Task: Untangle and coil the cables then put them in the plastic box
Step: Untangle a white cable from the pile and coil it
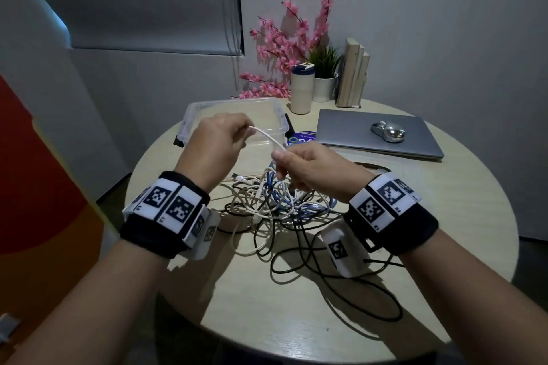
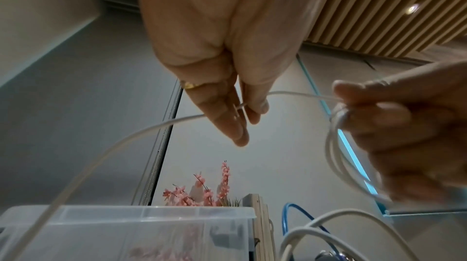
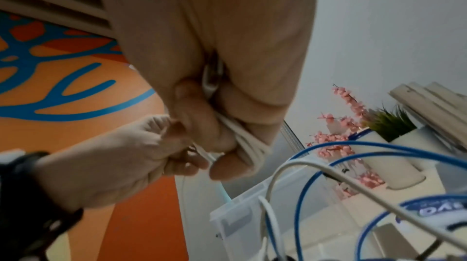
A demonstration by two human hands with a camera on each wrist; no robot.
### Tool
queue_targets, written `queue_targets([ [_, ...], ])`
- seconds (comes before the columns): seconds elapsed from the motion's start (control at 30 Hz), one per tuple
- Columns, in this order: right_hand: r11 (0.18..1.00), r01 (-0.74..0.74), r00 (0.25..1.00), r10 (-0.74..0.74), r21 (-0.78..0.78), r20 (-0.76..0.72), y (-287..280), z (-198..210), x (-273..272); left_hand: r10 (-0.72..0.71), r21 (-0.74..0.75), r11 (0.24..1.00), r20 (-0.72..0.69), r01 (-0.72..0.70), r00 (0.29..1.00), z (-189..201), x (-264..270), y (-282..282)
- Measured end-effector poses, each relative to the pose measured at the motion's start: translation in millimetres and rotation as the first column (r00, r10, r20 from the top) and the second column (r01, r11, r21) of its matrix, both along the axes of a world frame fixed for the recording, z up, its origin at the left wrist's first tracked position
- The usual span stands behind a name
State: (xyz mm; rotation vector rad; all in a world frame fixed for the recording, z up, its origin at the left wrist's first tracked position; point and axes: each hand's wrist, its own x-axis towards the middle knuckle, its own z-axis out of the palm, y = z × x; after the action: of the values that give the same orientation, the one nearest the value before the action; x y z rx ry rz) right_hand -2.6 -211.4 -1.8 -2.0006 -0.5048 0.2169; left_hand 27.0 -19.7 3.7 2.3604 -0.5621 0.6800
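Both hands, left hand [image 1: 218, 142] and right hand [image 1: 308, 170], pinch the white cable [image 1: 268, 137] mid-frame; coiling has begun, and more winding comes next.

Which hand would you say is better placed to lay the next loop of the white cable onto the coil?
The left hand, I'd judge: it pinches the free run of the white cable, while the right hand already grips the gathered loops and should probably just keep holding them.

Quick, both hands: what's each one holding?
Left hand: pinching the white cable.
Right hand: grip closed round coiled loops of the same cable.
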Motion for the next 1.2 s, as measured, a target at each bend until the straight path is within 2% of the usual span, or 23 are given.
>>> queue_targets([
  [0.07, 0.969, -0.029, 0.997, 0.047, 0.246, -0.068, 0.2, 4.6, -1.0, 0.021, -0.003, 1.0, -0.135, -0.022, 0.991, -8.7, 0.0, 0.3],
  [0.17, 0.835, 0.041, 0.994, 0.024, 0.549, -0.11, -3.2, 15.2, 1.2, 0.021, 0.064, 0.998, -0.313, -0.001, 0.95, -26.0, -8.3, -2.9],
  [0.27, 0.734, 0.07, 0.993, 0.012, 0.676, -0.116, -4.6, 24.3, 1.6, 0.035, 0.248, 0.967, -0.381, 0.065, 0.924, -43.4, -18.0, -8.6],
  [0.37, 0.586, 0.124, 0.989, -0.006, 0.8, -0.15, -2.0, 28.2, 2.0, -0.016, 0.322, 0.926, -0.49, 0.198, 0.872, -55.0, -25.2, -15.3],
  [0.43, 0.463, 0.209, 0.978, -0.086, 0.861, -0.191, -0.5, 29.2, 5.1, -0.017, 0.378, 0.891, -0.527, 0.252, 0.85, -57.8, -28.5, -18.4],
  [0.47, 0.447, 0.251, 0.967, -0.155, 0.859, -0.202, -1.2, 29.2, 7.7, -0.024, 0.387, 0.882, -0.534, 0.269, 0.845, -57.7, -29.3, -18.7],
  [0.5, 0.483, 0.287, 0.951, -0.244, 0.827, -0.188, -2.1, 27.9, 10.4, -0.04, 0.385, 0.879, -0.53, 0.282, 0.847, -57.1, -29.9, -17.9],
  [0.53, 0.573, 0.323, 0.928, -0.349, 0.754, -0.132, -3.3, 25.5, 12.3, -0.061, 0.374, 0.881, -0.516, 0.289, 0.855, -54.8, -30.5, -16.8],
  [0.6, 0.762, 0.383, 0.871, -0.486, 0.523, 0.069, -6.4, 18.3, 13.8, -0.102, 0.341, 0.895, -0.474, 0.289, 0.875, -48.3, -29.9, -13.0],
  [0.67, 0.873, 0.407, 0.853, -0.468, 0.268, 0.232, -9.0, 10.6, 15.3, -0.13, 0.292, 0.915, -0.438, 0.278, 0.889, -37.1, -29.0, -8.4],
  [0.77, 0.924, 0.381, 0.888, -0.353, -0.04, 0.294, -11.1, 2.7, 15.5, -0.185, 0.146, 0.957, -0.363, 0.251, 0.913, -17.8, -29.8, -4.5],
  [0.83, 0.935, 0.332, 0.922, -0.293, -0.126, 0.252, -9.2, 2.5, 12.2, -0.198, 0.003, 0.978, -0.301, 0.209, 0.933, -6.9, -29.9, -3.1],
  [0.97, 0.986, 0.166, 0.981, -0.164, -0.013, 0.101, -3.4, 2.4, 6.3, -0.11, -0.125, 0.988, -0.114, 0.095, 0.987, 5.7, -24.1, -2.1],
  [1.03, 0.993, 0.113, 0.99, -0.114, 0.021, 0.083, -2.7, 1.2, 6.2, -0.077, -0.162, 0.985, -0.051, 0.067, 0.996, 6.3, -19.8, -2.4],
  [1.13, 0.997, 0.04, 0.998, -0.043, 0.069, 0.044, -1.0, 2.3, 4.6, -0.068, -0.184, 0.981, -0.042, 0.059, 0.997, 0.8, -13.9, -2.6],
  [1.2, 0.975, 0.018, 1.0, -0.012, 0.221, -0.026, -1.4, 6.2, 3.0, -0.086, -0.186, 0.98, -0.086, 0.069, 0.993, -5.2, -12.0, -3.2],
])
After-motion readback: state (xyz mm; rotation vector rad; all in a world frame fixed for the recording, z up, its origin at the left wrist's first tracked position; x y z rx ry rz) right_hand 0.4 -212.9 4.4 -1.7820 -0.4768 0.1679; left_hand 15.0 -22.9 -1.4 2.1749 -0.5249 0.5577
